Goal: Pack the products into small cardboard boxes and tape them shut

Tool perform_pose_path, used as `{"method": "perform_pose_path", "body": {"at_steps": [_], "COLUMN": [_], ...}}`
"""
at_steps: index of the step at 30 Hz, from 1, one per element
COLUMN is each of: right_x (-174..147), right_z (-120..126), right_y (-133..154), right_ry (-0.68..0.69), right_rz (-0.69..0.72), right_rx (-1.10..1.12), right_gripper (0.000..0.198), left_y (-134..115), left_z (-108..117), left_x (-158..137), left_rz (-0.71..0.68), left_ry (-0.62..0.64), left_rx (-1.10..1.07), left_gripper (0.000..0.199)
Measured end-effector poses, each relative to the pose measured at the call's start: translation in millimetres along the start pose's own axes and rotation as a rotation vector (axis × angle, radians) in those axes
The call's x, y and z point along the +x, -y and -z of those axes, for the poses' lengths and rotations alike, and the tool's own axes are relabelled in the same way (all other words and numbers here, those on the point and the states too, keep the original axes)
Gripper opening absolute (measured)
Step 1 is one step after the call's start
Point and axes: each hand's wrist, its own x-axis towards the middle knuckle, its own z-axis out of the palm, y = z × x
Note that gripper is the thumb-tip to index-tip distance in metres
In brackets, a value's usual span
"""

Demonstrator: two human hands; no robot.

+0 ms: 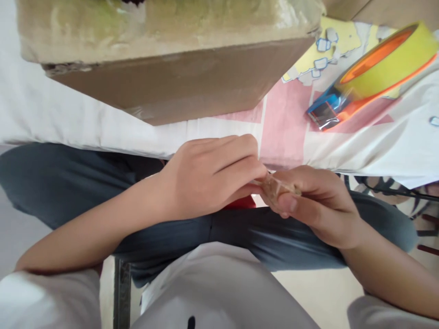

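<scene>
Over my lap, my left hand (216, 176) and my right hand (318, 203) meet at a small crumpled piece of clear, brownish tape (274, 187). My right hand pinches it between thumb and fingers. The fingers of my left hand are bent together at its left end, their tips partly hidden behind the hand. Just beyond my hands stands a taped cardboard box (192, 82). Up to the right, a tape dispenser (329, 112) in orange and blue carries a large yellow roll.
A table with a white and pink patterned cloth (284, 123) bears the box and dispenser. Yellow printed patches (339, 41) show on the cloth behind the dispenser. Part of another cardboard piece (394, 13) lies at the top right. My legs (154, 237) are below the table's edge.
</scene>
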Motion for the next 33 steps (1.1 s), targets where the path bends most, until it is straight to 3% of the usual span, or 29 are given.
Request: {"method": "perform_pose_path", "body": {"at_steps": [6, 11, 15, 19, 23, 29, 32, 33], "right_x": [1, -3, -4, 0, 1, 4, -4, -9], "right_z": [0, 0, 2, 4, 6, 10, 18, 25], "right_y": [-10, -18, -20, -16, -9, 7, 17, 20], "right_ry": [0.023, -0.033, -0.058, -0.05, 0.02, 0.159, 0.171, 0.11], "right_rz": [0.022, 0.025, -0.009, 0.015, 0.13, 0.41, 0.399, 0.394], "right_rx": [0.051, 0.042, -0.054, -0.203, -0.295, -0.574, -0.65, -0.637], "right_gripper": [0.038, 0.038, 0.041, 0.042, 0.041, 0.03, 0.03, 0.031], "left_y": [1, 3, 2, -4, -9, -25, -28, -25], "left_z": [1, 6, 10, 12, 18, 22, 28, 33], "left_x": [2, 2, 2, 1, -4, -12, -17, -19], "left_rz": [-0.008, -0.038, -0.069, -0.079, -0.107, -0.19, -0.233, -0.231], "left_ry": [0.091, 0.11, 0.112, 0.064, 0.052, -0.012, -0.065, -0.104], "left_rx": [-0.202, -0.26, -0.163, 0.095, 0.144, 0.168, 0.238, 0.25], "left_gripper": [0.021, 0.025, 0.027, 0.022, 0.023, 0.019, 0.017, 0.018]}}
